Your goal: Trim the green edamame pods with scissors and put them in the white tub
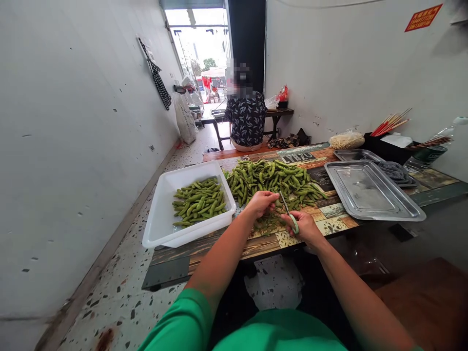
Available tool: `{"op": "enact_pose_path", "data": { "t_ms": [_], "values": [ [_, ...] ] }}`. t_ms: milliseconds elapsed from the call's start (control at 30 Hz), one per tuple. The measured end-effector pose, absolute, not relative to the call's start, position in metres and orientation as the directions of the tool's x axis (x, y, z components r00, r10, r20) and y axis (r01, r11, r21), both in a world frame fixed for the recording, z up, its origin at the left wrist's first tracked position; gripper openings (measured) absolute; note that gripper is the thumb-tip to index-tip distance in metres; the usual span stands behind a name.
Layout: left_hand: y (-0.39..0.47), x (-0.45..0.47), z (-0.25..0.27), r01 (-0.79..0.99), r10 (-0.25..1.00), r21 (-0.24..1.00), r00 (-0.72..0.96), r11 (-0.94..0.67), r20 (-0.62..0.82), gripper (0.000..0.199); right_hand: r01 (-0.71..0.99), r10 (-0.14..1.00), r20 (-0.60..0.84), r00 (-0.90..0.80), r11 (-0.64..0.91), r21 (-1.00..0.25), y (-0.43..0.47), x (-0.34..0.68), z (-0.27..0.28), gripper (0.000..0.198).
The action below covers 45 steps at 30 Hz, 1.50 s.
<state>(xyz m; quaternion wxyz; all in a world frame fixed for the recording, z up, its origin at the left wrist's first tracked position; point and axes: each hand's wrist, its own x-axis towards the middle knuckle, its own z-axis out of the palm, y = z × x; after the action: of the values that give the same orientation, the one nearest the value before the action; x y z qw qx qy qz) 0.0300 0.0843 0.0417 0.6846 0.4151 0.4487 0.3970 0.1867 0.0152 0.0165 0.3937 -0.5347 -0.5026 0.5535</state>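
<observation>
My right hand is closed around the green handle of a pair of scissors, whose blades point up and left. Close by on the left, my left hand pinches at the blade tips; what sits in its fingers is hidden, perhaps by the hand itself. Just beyond both hands spreads a large heap of green soybean pods. Small green trimmings lie beneath the hands. To the left, a white plastic tub holds a smaller pile of pods.
Metal trays occupy the table's right side, with a grey cloth, a black box of skewers and a bottle behind them. A person sits facing away beyond the patterned table. A wall runs along the left.
</observation>
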Motion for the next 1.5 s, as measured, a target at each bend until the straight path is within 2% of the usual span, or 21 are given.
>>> {"op": "enact_pose_path", "data": {
  "t_ms": [100,200,400,800,1000,1200,1267,1333,1367,1433,1500],
  "values": [
    [0.085,0.03,0.045,-0.361,0.921,0.856,0.265,0.369,-0.285,0.022,0.058,0.967,-0.209,-0.147,-0.203,-0.978,0.014,0.187,0.02,0.042],
    [0.084,0.031,0.046,-0.431,0.93,0.828,0.241,0.358,-0.277,0.019,0.038,0.965,-0.206,-0.161,-0.203,-0.978,0.014,0.187,0.023,0.043],
    [0.081,0.033,0.048,-0.421,0.956,0.86,0.172,0.289,-0.237,0.022,0.001,0.967,-0.228,-0.116,-0.23,-0.973,0.015,0.189,0.024,0.045],
    [0.076,0.037,0.048,-0.359,0.955,0.891,0.202,0.279,-0.218,0.02,0.007,0.961,-0.221,-0.169,-0.223,-0.975,0.018,0.191,0.023,0.042],
    [0.077,0.036,0.047,-0.333,0.952,0.9,0.21,0.283,-0.222,0.018,0.028,0.97,-0.212,-0.121,-0.21,-0.977,0.016,0.188,0.021,0.043],
    [0.087,0.029,0.048,-0.428,0.971,0.872,0.077,0.236,-0.225,0.019,-0.091,0.977,-0.2,-0.068,-0.206,-0.974,0.018,0.189,0.013,0.046],
    [0.089,0.027,0.045,-0.297,0.981,0.936,0.005,0.187,-0.194,0.012,-0.103,0.979,-0.193,-0.071,-0.2,-0.974,0.019,0.189,0.011,0.046],
    [0.088,0.026,0.042,0.05,0.998,0.997,-0.028,0.056,-0.054,0.009,-0.093,0.979,-0.187,-0.086,-0.195,-0.976,0.019,0.19,0.011,0.046],
    [0.087,0.027,0.039,0.268,0.999,0.963,0.016,-0.038,0.035,0.011,-0.084,0.979,-0.182,-0.089,-0.19,-0.978,0.019,0.19,0.011,0.045],
    [0.083,0.029,0.035,0.623,0.971,0.747,0.19,-0.233,0.145,0.016,-0.067,0.981,-0.172,-0.087,-0.178,-0.982,0.018,0.19,0.011,0.044],
    [0.08,0.032,0.033,0.796,0.936,0.497,0.327,-0.346,0.128,0.017,-0.057,0.983,-0.166,-0.08,-0.171,-0.984,0.017,0.19,0.012,0.044]
  ]
}}
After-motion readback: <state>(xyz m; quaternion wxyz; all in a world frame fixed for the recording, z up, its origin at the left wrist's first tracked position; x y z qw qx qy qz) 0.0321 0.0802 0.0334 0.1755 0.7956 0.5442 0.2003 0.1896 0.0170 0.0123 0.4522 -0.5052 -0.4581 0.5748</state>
